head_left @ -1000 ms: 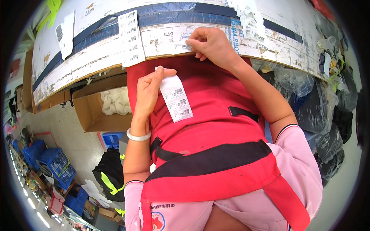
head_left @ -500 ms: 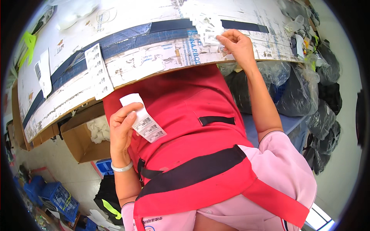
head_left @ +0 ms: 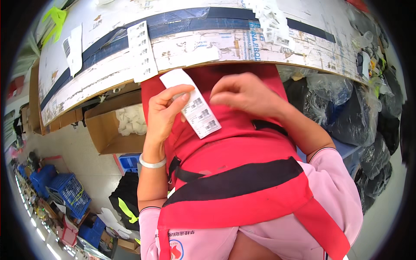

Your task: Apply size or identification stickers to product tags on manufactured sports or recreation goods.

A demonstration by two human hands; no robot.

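My left hand (head_left: 164,108) is closed on a strip of white barcode labels (head_left: 200,114), pinched between thumb and fingers. The strip slants downward in front of my red apron (head_left: 234,134), its printed part at the lower end. Just right of the strip hovers my right hand (head_left: 251,94), apart from it, with bent fingers smeared by motion. Whether anything is between those fingertips cannot be made out. A loose pile of small white labels (head_left: 274,27) lies on the worn white tabletop (head_left: 186,45) at the far right.
A longer label strip (head_left: 142,52) overhangs the table's near edge, and another white strip (head_left: 75,51) lies farther left. Below stands an open cardboard box (head_left: 99,132) with white scraps. Bagged dark goods (head_left: 351,112) crowd the right side; a blue crate (head_left: 71,193) is at lower left.
My right hand has come back from the label pile toward the strip in my left hand. The left hand and strip have risen slightly and shifted right as the view moved.
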